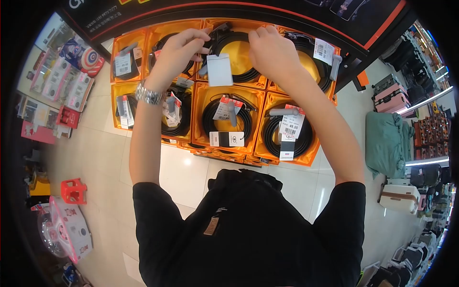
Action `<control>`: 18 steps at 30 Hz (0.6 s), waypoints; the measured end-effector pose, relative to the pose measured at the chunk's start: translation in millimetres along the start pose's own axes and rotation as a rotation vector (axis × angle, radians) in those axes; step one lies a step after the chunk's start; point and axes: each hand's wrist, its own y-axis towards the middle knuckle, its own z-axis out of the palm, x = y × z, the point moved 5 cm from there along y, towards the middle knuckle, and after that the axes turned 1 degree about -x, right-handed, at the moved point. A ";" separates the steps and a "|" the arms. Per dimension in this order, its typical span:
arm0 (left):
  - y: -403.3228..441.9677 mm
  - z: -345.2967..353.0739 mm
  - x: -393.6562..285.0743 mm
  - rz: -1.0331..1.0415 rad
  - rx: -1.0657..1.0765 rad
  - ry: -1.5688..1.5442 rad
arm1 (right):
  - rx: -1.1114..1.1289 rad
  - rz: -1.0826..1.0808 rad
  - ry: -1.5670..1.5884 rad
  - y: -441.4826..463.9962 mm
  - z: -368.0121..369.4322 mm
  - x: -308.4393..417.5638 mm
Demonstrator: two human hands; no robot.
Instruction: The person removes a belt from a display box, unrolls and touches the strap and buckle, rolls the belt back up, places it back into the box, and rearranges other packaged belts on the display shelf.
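Observation:
A coiled black belt [241, 75] lies in a yellow-lined orange box in the middle of the back row. A blank-looking white tag [220, 70] hangs over its left part. My left hand [178, 51], with a metal watch at the wrist, hovers by the belt's left side near the dark buckle. Its fingers are bent but apart, and nothing shows between them. My right hand [273, 49] is closed at the coil's upper right, its fingertips mostly hidden, and appears to grip the belt. Another coiled belt [306, 50] sits in the box just right of that hand.
More boxed belts stand in the front row, such as a tagged belt [229, 119] in the middle. A black sign panel [239, 7] rises behind the boxes. A red stool [73, 191] stands at left; suitcases [400, 197] line the right.

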 end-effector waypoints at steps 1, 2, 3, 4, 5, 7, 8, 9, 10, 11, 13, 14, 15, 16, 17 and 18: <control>-7.0 -4.4 0.7 0.071 -0.063 0.080 | -0.002 -0.003 0.004 -0.8 0.2 1.3; -14.8 -9.4 0.8 0.139 -0.127 0.161 | -0.077 0.002 0.026 -1.9 -3.2 2.7; -24.7 -14.4 -1.8 0.189 -0.187 0.239 | -0.152 0.006 0.049 -2.8 -6.7 3.9; -36.4 -18.6 -5.3 0.197 -0.239 0.340 | -0.152 0.001 0.058 -3.6 -7.7 4.5; -47.1 -22.3 -4.4 0.136 -0.211 0.424 | -0.122 -0.010 0.081 -4.1 -9.1 3.8; -67.3 -27.1 -3.1 0.074 -0.180 0.507 | -0.104 -0.049 0.139 -3.8 -15.8 5.0; -76.2 -24.0 -3.8 0.106 -0.122 0.563 | -0.103 -0.048 0.141 -4.4 -21.5 7.1; -80.3 -20.7 -3.3 0.138 -0.062 0.618 | -0.006 -0.031 0.225 -5.0 -25.6 11.0; -80.7 -19.8 -1.2 0.135 -0.058 0.618 | 0.092 -0.015 0.310 -6.4 -27.0 15.7; -81.0 -15.8 -0.4 0.168 -0.028 0.635 | 0.145 0.025 0.384 -6.5 -26.2 19.6; -78.4 -11.4 5.8 0.192 -0.021 0.644 | 0.222 0.019 0.370 -8.5 -25.6 30.9; -76.4 -10.9 6.4 0.189 -0.026 0.642 | 0.291 0.013 0.350 -8.9 -23.2 34.5; -74.8 -11.1 6.0 0.189 -0.051 0.630 | 0.292 0.006 0.346 -10.1 -20.6 36.8; -74.0 -10.0 3.9 0.189 -0.075 0.618 | 0.292 0.001 0.345 -9.5 -19.8 37.8; -73.6 -9.6 -2.2 0.226 -0.141 0.555 | 0.337 0.032 0.342 -9.5 -16.8 37.4; -71.2 -8.4 -4.2 0.224 -0.141 0.553 | 0.382 0.064 0.339 -10.0 -13.4 36.7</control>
